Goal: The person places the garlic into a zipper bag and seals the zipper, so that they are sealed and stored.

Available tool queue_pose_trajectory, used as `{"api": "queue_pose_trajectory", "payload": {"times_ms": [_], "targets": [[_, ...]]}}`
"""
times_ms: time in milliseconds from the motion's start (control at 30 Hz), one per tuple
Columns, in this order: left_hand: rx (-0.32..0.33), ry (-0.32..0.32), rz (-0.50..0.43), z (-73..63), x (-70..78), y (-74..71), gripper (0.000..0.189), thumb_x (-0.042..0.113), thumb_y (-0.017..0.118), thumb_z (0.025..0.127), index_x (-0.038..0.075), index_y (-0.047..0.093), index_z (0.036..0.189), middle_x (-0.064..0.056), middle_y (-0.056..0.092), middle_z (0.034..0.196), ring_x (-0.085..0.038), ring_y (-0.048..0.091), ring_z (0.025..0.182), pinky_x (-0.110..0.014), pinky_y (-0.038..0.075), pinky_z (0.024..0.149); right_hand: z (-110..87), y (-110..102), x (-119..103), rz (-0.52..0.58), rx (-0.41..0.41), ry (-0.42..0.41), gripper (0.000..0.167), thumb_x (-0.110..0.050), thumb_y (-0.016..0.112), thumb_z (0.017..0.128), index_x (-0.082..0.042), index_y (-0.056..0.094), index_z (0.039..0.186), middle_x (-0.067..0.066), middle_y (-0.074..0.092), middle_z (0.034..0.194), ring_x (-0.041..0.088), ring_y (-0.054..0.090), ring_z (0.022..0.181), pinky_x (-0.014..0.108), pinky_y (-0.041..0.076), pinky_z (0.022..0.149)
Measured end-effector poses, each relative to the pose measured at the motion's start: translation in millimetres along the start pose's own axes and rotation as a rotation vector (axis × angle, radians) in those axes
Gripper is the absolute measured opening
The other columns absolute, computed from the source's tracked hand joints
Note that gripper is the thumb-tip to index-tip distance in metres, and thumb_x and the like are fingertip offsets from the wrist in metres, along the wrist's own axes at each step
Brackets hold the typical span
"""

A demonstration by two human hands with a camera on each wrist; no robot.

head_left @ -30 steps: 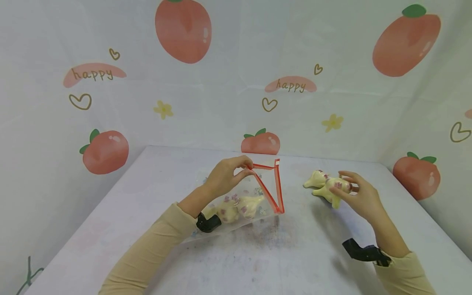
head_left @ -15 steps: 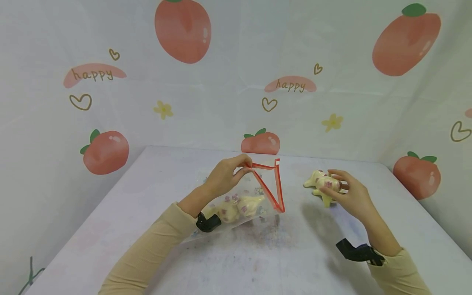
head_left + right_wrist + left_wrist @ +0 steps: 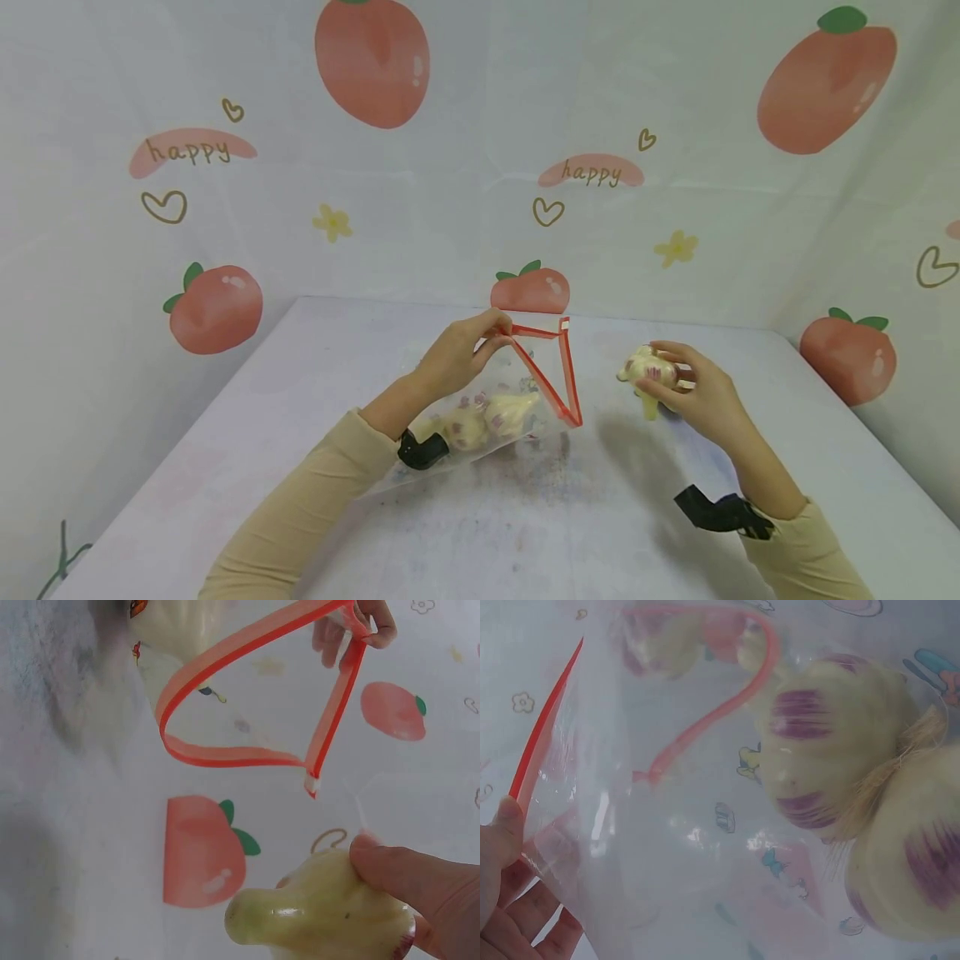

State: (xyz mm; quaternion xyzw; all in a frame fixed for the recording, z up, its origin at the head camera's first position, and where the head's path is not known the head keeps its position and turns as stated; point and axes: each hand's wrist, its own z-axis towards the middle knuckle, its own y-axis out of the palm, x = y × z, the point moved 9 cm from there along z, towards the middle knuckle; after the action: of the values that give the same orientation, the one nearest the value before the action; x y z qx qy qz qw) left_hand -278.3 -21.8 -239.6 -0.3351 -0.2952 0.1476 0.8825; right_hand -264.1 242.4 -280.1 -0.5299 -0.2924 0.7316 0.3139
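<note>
My left hand (image 3: 457, 354) pinches the red-edged mouth of a clear zip bag (image 3: 555, 408), which gapes to the right. Inside the bag lie several pale garlic bulbs (image 3: 840, 735) with purple streaks and dry roots. On the right side, my right hand (image 3: 701, 396) holds another garlic bulb (image 3: 322, 907) between thumb and fingers, its stem pointing toward the left in the right wrist view. Part of a further garlic bulb (image 3: 628, 372) shows just behind the held one in the head view; the rest of it is hidden.
A pale table (image 3: 495, 542) with dark smudges lies below. A white cloth printed with red fruits and hearts (image 3: 480, 150) forms the backdrop. Black straps with mounts (image 3: 723, 512) sit on both wrists.
My right hand has moved left with its garlic bulb, closer to the bag and now overlapping the other bulb. The bag's mouth has risen slightly; the left hand keeps its hold.
</note>
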Motion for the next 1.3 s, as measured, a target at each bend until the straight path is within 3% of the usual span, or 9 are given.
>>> {"api": "queue_pose_trajectory", "payload": {"times_ms": [200,300,433,967,1300], "targets": [[-0.005,-0.004,0.007,0.1,-0.2,0.0,0.009,0.012,0.061,0.09,0.009,0.054,0.095,-0.005,0.065,0.094,-0.022,0.067,0.098,-0.034,0.053,0.084,0.5,1,-10,0.019,0.018,-0.048,0.057,-0.022,0.072,0.082,-0.005,0.048,0.131,0.03,0.054,0.124,0.04,0.061,0.095,0.02,0.048,0.065],[-0.004,-0.005,0.011,-0.1,-0.6,0.1,0.009,0.013,0.061,0.09,0.009,0.055,0.095,-0.004,0.065,0.094,-0.023,0.066,0.099,-0.035,0.053,0.086,0.9,3,-13,0.039,0.017,-0.059,0.056,-0.02,0.073,0.082,-0.005,0.049,0.13,0.029,0.055,0.124,0.032,0.061,0.09,0.015,0.046,0.06],[0.0,-0.009,0.013,-0.3,-0.9,-0.1,0.01,0.012,0.061,0.089,0.009,0.055,0.096,-0.005,0.066,0.095,-0.024,0.066,0.1,-0.036,0.052,0.087,1.2,6,-18,0.063,0.003,-0.057,0.057,-0.02,0.073,0.081,-0.006,0.048,0.131,0.028,0.054,0.125,0.026,0.057,0.088,0.015,0.047,0.058],[0.018,-0.008,0.015,-0.6,1.6,-0.9,0.011,0.014,0.062,0.089,0.008,0.055,0.097,-0.005,0.065,0.094,-0.023,0.065,0.098,-0.036,0.052,0.086,1.7,20,-33,0.094,-0.029,-0.086,0.057,-0.019,0.073,0.081,-0.008,0.048,0.131,0.024,0.054,0.126,0.032,0.058,0.094,0.017,0.05,0.062],[0.022,-0.004,0.011,-0.9,2.1,-1.3,0.011,0.012,0.062,0.089,0.008,0.055,0.097,-0.005,0.065,0.094,-0.023,0.065,0.099,-0.035,0.052,0.086,3.4,29,-47,0.136,-0.039,-0.147,0.056,-0.017,0.074,0.08,-0.007,0.05,0.13,0.026,0.055,0.124,0.033,0.063,0.093,0.034,0.057,0.072]]}}
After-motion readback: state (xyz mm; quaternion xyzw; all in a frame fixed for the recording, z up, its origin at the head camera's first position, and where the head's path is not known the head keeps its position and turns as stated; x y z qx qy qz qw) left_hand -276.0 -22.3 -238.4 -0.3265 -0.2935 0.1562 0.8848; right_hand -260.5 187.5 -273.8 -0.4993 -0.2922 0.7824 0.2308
